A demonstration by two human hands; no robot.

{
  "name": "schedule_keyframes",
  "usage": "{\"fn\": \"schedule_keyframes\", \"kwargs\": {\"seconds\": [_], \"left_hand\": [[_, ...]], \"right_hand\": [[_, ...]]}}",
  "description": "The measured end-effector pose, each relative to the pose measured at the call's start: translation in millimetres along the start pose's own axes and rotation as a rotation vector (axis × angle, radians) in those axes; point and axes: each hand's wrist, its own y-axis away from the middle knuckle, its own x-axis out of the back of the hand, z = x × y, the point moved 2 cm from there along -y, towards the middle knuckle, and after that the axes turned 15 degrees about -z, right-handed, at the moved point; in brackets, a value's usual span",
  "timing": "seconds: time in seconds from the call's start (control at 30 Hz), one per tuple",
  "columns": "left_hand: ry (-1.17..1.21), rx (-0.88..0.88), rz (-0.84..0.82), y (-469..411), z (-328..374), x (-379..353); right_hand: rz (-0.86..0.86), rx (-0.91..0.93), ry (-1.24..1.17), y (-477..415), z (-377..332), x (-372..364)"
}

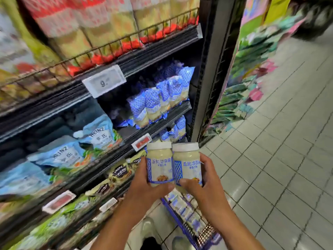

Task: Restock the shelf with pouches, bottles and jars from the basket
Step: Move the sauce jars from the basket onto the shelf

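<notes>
White-lidded and pale inside, two jars stood upright and touching side by side in the person's hands, in front of the shelf (158, 126) and above the basket (173, 213). The left hand (144, 179) gripped the left jar (159, 165) from its outer side, fingers wrapped behind it and thumb laid across the lower front. The right hand (205, 184) held the right jar (187, 163) the same way, mirrored: thumb on the lower front, fingertips showing round the far side. Both forearms reached up from the bottom edge of the view.

Each jar carried one blue-and-white label. Two pale blue Heinz pouches (97, 134) could be read on the shelf level to the left; a third blue shape further left was too smeared to name. Blue netted pouches (162, 98) were packed in a row on the level above, and more sat lower down by the upright, but blur made a count impossible. One white price tag (104, 81) showed a 9; the rest of its figures were unreadable.

The basket was blue, partly hidden by the right forearm and cut off at the bottom, and what lay in it showed only as blurred white and blue. Grey floor (270, 159) tiles ran off to the right, with a blurred display beyond
</notes>
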Motion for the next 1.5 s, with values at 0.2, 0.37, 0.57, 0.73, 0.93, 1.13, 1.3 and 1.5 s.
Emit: {"fn": "schedule_keyframes", "kwargs": {"seconds": [0.2, 0.37, 0.57, 0.73, 0.93, 1.13, 1.3, 1.5], "left_hand": [[0.092, -0.143, 0.251, 67, 15, 26], [0.146, -0.225, 0.431, 135, 18, 56], [0.151, -0.311, 0.631, 237, 10, 92], [0.153, -0.371, 0.801, 336, -1, 118], [0.17, -0.431, 1.029, 453, -19, 135], [0.117, -0.497, 1.133, 539, -19, 143], [0.06, -0.548, 1.2, 588, -6, 153], [-0.029, -0.624, 1.268, 623, 24, 184]], "right_hand": [[-0.226, 0.011, 0.069, -3, -22, -61], [-0.377, 0.04, 0.101, -1, -26, -127], [-0.561, 0.052, 0.092, 22, -18, -226], [-0.717, 0.062, 0.105, 60, -9, -311], [-0.861, 0.062, 0.086, 114, -4, -397], [-0.975, 0.088, 0.056, 153, 1, -467], [-1.067, 0.124, 0.027, 171, -8, -517], [-1.148, 0.217, 0.003, 170, -40, -575]]}}
